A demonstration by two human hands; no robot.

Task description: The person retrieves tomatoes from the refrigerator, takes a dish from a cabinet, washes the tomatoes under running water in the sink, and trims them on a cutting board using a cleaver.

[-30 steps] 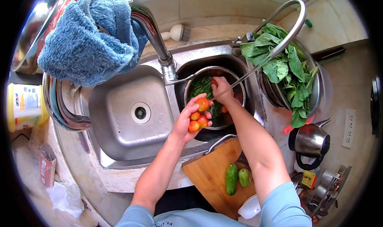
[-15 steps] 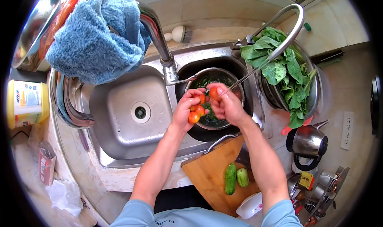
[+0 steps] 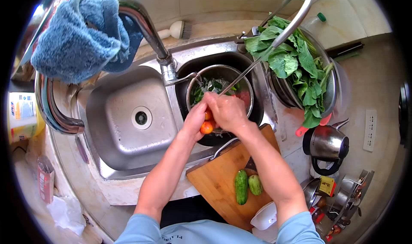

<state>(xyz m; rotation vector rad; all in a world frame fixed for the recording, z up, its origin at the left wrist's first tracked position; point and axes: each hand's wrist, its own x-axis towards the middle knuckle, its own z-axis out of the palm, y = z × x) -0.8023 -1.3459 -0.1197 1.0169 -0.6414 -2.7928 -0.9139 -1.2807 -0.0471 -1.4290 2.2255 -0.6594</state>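
My left hand [image 3: 196, 120] is closed around small orange-red tomatoes [image 3: 207, 127], which show below its fingers. Pressed against it, my right hand [image 3: 231, 112] has curled fingers; whatever they hold is hidden. Both hands are over the near side of a metal bowl [image 3: 251, 88] in the right sink basin. Green leaves [image 3: 198, 93] lie in water inside the bowl, with something reddish at its right side. A thin stream of water appears to run from the slim curved spout [image 3: 310, 4] down to the hands.
The large faucet [image 3: 167, 68], draped with a blue towel [image 3: 77, 42], stands beside the left basin [image 3: 128, 98]. Leafy greens [image 3: 300, 68] fill a colander at right. Two cucumbers [image 3: 241, 187] lie on a cutting board [image 3: 210, 179], near a kettle [image 3: 326, 145] and a white bowl [image 3: 264, 216].
The right hand has come in against the left, and the tomato that showed in its fingers is now hidden. The whole view has shifted slightly.
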